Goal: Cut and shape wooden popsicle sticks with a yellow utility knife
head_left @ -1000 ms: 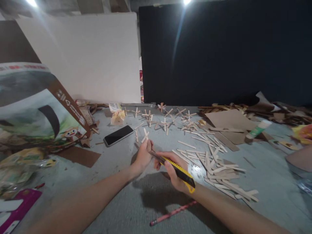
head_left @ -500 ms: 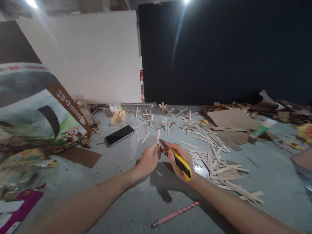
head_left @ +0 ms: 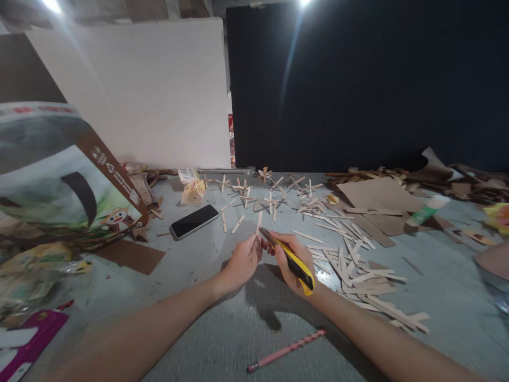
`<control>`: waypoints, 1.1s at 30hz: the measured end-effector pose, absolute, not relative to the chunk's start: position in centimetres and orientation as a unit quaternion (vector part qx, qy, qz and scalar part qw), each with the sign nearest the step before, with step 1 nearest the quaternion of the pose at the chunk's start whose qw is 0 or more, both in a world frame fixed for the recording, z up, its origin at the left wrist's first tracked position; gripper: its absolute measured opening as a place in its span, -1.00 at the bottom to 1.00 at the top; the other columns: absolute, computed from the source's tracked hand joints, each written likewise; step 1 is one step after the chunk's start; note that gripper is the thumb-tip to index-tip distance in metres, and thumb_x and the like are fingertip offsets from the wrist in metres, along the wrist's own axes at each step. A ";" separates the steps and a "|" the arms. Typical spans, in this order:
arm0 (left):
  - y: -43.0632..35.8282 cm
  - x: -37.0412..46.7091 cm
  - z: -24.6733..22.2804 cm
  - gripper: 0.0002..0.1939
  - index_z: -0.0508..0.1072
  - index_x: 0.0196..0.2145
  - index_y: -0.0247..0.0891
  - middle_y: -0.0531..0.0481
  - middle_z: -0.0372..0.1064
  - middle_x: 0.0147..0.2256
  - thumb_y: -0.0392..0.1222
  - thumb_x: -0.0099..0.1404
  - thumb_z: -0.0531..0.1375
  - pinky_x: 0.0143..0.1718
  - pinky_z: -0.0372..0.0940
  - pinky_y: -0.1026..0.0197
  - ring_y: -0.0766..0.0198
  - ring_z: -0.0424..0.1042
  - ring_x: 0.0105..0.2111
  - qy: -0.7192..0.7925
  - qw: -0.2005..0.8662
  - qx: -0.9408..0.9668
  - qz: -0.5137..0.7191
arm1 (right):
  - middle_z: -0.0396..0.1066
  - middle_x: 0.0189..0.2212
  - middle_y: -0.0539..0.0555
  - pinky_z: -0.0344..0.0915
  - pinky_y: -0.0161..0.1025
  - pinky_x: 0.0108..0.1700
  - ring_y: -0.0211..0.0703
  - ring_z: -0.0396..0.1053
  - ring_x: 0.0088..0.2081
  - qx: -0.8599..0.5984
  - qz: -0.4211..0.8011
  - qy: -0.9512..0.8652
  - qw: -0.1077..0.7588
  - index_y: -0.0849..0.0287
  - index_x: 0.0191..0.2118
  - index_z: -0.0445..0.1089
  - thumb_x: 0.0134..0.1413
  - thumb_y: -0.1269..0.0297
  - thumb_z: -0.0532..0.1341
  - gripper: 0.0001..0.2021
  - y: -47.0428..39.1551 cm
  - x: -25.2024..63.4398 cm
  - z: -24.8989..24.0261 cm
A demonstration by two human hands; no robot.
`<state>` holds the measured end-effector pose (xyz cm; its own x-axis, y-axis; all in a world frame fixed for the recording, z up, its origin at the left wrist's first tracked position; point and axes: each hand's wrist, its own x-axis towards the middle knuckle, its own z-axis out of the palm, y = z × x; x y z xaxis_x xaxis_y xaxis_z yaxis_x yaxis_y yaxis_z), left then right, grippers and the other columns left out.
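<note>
Between the fingers of my left hand (head_left: 244, 260) a wooden craft stick (head_left: 260, 220) is pinched, its free end pointing away from me. My right hand (head_left: 293, 260) is wrapped round a yellow and black utility knife (head_left: 294, 264), whose tip end lies against or right beside the stick near my left fingertips. Whether the blade touches the wood is too small to tell. Beyond my hands lie several crossed craft sticks (head_left: 271, 201). A heap of loose craft sticks (head_left: 358, 281) is spread to the right of my right hand.
A phone (head_left: 194, 221) lies left of the sticks. Near me is a pink pencil (head_left: 286, 350). Cardboard pieces (head_left: 382, 196) and a glue stick (head_left: 428, 210) are at the right. A large printed bag (head_left: 71, 185) stands left; white (head_left: 135, 90) and black panels (head_left: 358, 85) rise behind.
Hardly anything differs. The craft stick's free end has tilted slightly to the right, and the knife has shifted very slightly with my right hand.
</note>
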<state>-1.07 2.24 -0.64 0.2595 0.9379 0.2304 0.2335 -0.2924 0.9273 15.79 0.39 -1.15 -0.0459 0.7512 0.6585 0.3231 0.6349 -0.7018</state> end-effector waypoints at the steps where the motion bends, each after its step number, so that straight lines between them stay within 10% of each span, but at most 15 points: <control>1: 2.2 -1.1 -0.7 -0.42 0.24 -0.37 -0.18 0.13 0.17 -0.52 0.41 0.46 -0.05 -0.42 0.13 0.21 0.33 0.14 -0.52 0.431 0.407 0.683 0.427 | 0.65 -0.30 0.09 0.55 -0.12 -0.22 -0.03 0.63 -0.33 -0.387 0.185 -0.697 0.574 0.05 0.05 0.49 0.41 0.05 0.16 -0.71 0.4 15.8 -1.2; 33: 3.0 -0.3 -2.5 -0.87 0.30 -0.28 -0.21 0.02 0.36 -0.33 -0.20 0.31 0.23 -0.21 0.41 0.19 0.31 0.41 -0.33 0.352 0.554 0.591 0.469 | 0.58 -0.25 0.09 0.55 -0.18 -0.26 -0.14 0.56 -0.33 -0.401 0.396 -0.523 0.639 0.11 -0.10 0.46 0.35 -0.06 0.23 -0.67 -0.7 13.2 -0.9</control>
